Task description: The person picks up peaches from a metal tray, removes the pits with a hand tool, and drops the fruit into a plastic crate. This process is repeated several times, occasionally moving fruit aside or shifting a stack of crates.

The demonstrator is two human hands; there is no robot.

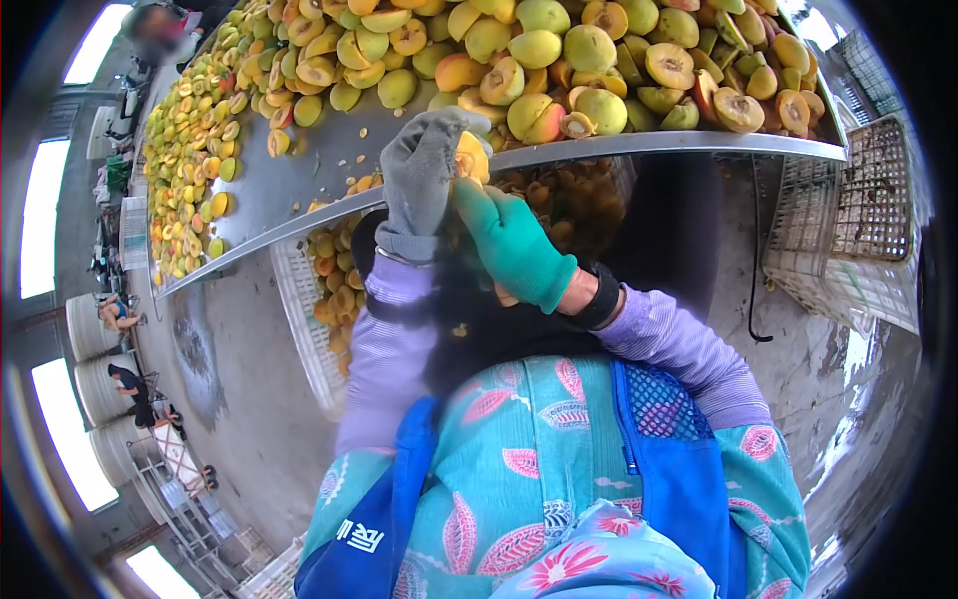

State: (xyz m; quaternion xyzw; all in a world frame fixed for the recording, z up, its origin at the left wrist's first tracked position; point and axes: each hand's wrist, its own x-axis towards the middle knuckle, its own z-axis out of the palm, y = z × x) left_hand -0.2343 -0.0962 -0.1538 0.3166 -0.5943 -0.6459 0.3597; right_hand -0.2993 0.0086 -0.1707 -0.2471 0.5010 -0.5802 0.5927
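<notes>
In the head view, my left hand [419, 175], in a grey glove, is closed around a yellow stone fruit [471, 160] with its orange-yellow flesh showing. My right hand [514, 240], in a green glove, is closed just below it, its thumb side against the fruit. Whatever lies inside the right fist is hidden; a small tan piece [506, 296] shows under it. Both hands are at the raised edge of a metal table [339, 140]. Heaped on that table are halved and whole yellow-green stone fruits [589, 48], some with red blush, and a few loose pits.
Under the table edge, a white plastic crate [304, 329] holds more fruit pieces. Stacked crates [848, 210] stand at the right beside a thin dark hooked rod [755, 270]. Large pale tubs [100, 389] and several people are at the far left. The concrete floor [269, 399] has wet patches.
</notes>
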